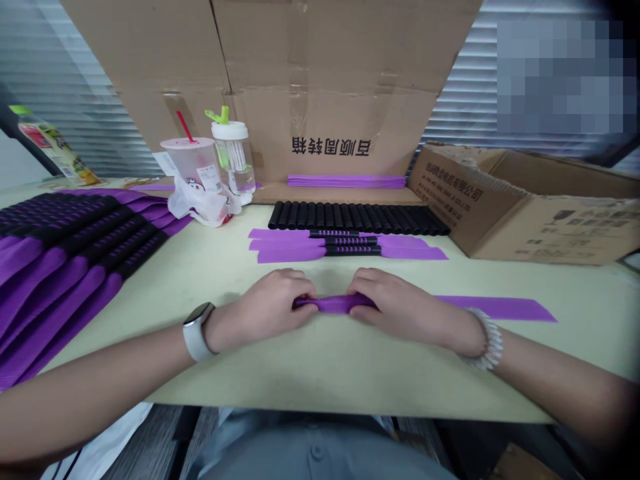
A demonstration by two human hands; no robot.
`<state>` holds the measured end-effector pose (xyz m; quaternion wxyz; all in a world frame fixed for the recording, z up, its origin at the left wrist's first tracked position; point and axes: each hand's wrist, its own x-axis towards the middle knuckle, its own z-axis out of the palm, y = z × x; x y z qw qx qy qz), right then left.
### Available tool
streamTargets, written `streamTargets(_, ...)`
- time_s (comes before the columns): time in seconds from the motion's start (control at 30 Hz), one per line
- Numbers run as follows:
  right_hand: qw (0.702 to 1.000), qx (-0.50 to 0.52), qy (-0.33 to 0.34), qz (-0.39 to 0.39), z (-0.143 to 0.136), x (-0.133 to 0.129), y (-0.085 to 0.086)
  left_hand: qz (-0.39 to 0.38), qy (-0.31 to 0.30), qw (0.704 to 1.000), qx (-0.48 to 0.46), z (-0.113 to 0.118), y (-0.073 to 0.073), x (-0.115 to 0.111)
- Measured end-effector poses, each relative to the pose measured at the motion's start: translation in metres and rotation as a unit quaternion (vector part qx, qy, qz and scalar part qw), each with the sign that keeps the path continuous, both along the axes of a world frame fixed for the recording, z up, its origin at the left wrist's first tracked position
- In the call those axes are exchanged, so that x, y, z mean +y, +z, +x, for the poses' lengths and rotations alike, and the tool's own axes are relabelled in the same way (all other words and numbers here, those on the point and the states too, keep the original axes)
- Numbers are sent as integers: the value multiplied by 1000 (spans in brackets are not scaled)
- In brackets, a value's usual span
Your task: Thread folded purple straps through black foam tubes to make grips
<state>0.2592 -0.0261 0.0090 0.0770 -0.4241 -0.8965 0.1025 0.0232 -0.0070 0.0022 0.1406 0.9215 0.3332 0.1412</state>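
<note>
A purple strap [337,305] is pinched between my two hands above the middle of the table, folded or bunched lengthwise there. My left hand [277,303] grips its left end, and my right hand [385,303] grips it a short way to the right. The strap's flat tail runs out past my right wrist. Just behind my hands lie several purple straps with black slotted sleeves [353,250] round their middles. Farther back stands a row of black tubes [357,217], side by side.
At the left, a large pile of sleeved purple straps [65,267] covers the table [320,373]. Behind it are a bottle [60,150], a bagged cup [193,170] and a white-lidded bottle [234,157]. An open cardboard box [530,207] sits at the right; flat purple strips [347,181] lie by the cardboard wall [330,67].
</note>
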Motion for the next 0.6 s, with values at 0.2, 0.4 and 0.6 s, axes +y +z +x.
streamTargets(0.2,999,15,-29,-35,-14,-9,2,48,19,997,53,12,6,-19)
streamTargets(0.4,998,7,-12,-59,-19,-16,5,76,1,992,104,12,12,-25)
streamTargets(0.6,1000,11,-8,-27,-19,-16,3,123,19,986,112,13,18,-28)
